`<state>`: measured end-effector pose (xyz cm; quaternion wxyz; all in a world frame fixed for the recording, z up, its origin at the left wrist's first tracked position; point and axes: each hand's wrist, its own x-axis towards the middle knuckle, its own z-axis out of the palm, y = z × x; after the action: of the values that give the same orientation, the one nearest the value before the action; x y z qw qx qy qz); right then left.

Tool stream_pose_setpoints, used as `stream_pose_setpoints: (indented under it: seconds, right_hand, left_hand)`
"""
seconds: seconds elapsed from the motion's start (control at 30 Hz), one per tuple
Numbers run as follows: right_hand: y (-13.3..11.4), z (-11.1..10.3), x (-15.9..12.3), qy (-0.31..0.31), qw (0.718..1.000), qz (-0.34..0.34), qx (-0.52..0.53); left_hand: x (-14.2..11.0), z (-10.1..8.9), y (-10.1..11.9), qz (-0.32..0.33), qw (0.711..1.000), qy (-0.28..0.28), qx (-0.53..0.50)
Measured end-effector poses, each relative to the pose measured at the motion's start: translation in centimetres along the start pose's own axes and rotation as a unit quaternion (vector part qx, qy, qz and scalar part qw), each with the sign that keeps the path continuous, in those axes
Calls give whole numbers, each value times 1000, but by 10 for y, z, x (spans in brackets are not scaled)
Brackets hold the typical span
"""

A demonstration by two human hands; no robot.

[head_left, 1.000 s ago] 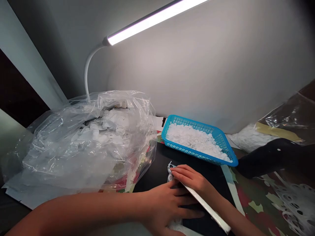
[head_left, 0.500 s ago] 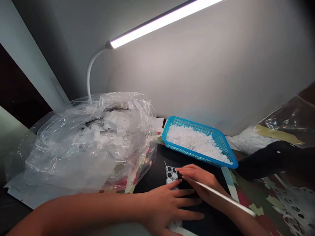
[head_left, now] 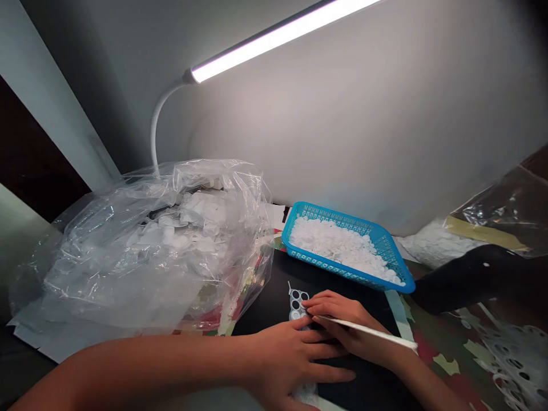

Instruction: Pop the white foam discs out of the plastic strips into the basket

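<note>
A narrow white sheet with rows of round rings (head_left: pixel 295 304) lies on the black mat (head_left: pixel 265 302); its upper openings show dark and one lower down looks white. My left hand (head_left: pixel 286 357) lies flat across this sheet with fingers spread, hiding most of its lower part. In my right hand (head_left: pixel 342 314) is a slim white stick-like tool (head_left: pixel 377 332), its rear end pointing right over the wrist. The tip is hidden between the hands. The right fingertips touch the sheet's right edge, just above the left fingers.
A blue basket (head_left: pixel 342 273) of small white discs (head_left: pixel 338 242) stands behind the hands. On the left sits a clear plastic bag (head_left: pixel 128 274) with white scraps. A lamp (head_left: pixel 278 43) hangs above. At right are a dark object (head_left: pixel 466 274) and ring-holed white sheets (head_left: pixel 514 359).
My right hand moved right off the sheet's top, uncovering its upper rings, then came slightly back left. The tool's rear end swung outward, then back a little. My left hand stayed nearly still.
</note>
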<state>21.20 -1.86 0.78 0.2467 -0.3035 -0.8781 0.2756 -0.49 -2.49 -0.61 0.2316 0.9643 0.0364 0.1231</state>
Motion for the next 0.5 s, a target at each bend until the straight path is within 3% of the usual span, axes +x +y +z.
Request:
stream_pose_setpoints:
  seconds: [0.33,0.5]
  right_hand:
    - [5,4,-2,-9,998,-16,-54]
    - [10,15,-1,97,979,-100,-152]
  left_hand:
    - [1,-1,1,-4,1000,-6,3]
    - [1,-4,2,1,1000,-5,-9]
